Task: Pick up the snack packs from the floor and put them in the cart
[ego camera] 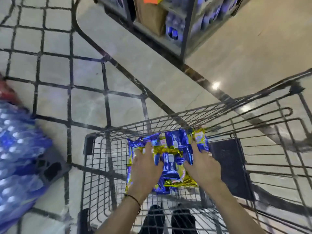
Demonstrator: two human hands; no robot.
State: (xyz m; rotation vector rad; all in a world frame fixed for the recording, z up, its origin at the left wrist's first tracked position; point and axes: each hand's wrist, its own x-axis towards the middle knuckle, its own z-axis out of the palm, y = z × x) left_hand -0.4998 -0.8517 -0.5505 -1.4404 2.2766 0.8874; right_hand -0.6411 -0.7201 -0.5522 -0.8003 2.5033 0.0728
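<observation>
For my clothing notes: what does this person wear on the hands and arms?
The left hand and right hand are ungloved, and no sleeves show on the arms. A thin dark cord bracelet circles the left wrist.

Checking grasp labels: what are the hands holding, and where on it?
The bundle of snack packs, inside the cart: left hand flat on its left half, right hand along its right edge, fingers straight. Any thumb grip underneath is hidden.

Glossy beige floor (253,48); stocked metal shelving (184,31)
</observation>
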